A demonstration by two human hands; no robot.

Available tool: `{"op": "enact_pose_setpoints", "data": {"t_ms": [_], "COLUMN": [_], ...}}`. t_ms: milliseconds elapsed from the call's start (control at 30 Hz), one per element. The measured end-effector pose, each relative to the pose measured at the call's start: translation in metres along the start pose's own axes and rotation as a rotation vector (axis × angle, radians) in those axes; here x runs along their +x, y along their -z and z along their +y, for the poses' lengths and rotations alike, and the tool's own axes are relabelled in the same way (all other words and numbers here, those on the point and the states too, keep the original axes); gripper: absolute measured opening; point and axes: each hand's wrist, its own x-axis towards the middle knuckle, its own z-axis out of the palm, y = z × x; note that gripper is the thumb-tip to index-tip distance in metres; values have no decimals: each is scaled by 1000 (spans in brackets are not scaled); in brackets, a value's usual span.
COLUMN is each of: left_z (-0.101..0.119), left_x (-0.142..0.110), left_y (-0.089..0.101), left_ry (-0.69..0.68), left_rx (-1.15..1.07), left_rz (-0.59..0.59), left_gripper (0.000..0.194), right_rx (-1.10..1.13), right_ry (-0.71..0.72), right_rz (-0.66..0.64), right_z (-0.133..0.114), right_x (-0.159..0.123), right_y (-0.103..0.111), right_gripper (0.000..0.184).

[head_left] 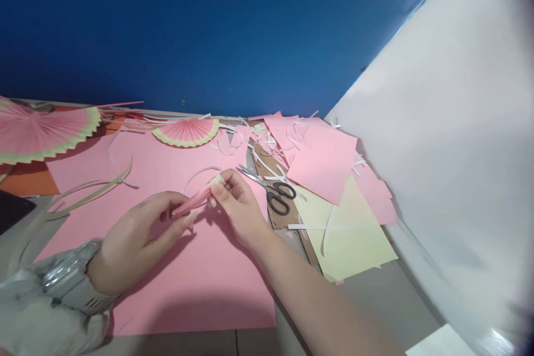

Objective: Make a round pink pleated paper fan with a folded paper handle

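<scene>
A pleated paper fan [196, 199], pink with a pale yellow end, is folded into a narrow bundle between my two hands. My left hand [142, 233] pinches its lower pink end between thumb and fingers. At the upper, yellow-tipped end, my right hand [236, 200] grips it with thumb and index finger. Both hands are just above a large pink paper sheet [200, 289]. Scissors [271, 186] with black handles lie just right of my right hand, their blades slightly apart.
Opened pink-and-yellow fans rest at the back, a large one [45, 128] on the left and a smaller one [187, 132] near the blue wall [208, 28]. Pink sheets [325, 161], a pale yellow sheet [354, 233] and several paper strips lie right, beside a white wall [459, 122].
</scene>
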Motion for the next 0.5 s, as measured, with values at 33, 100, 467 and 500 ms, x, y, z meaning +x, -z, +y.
{"op": "enact_pose_setpoints", "data": {"t_ms": [33,100,467,500], "left_z": [0,0,-3,-3], "left_x": [0,-1,-1,0], "left_y": [0,0,1,1], "left_ry": [2,-3,34,11], "left_rx": [-7,-25,56,74], "left_rz": [6,11,-22,-12], "left_gripper": [22,22,30,32], "right_rx": [-11,-35,-141,-144], "right_ry": [-1,3,38,40], "right_rz": [-22,-39,22,25], "right_z": [0,-1,2,2], "right_x": [-1,-3,-5,-5], "right_y": [-2,-4,-3,-3], "right_gripper": [20,20,20,21]}}
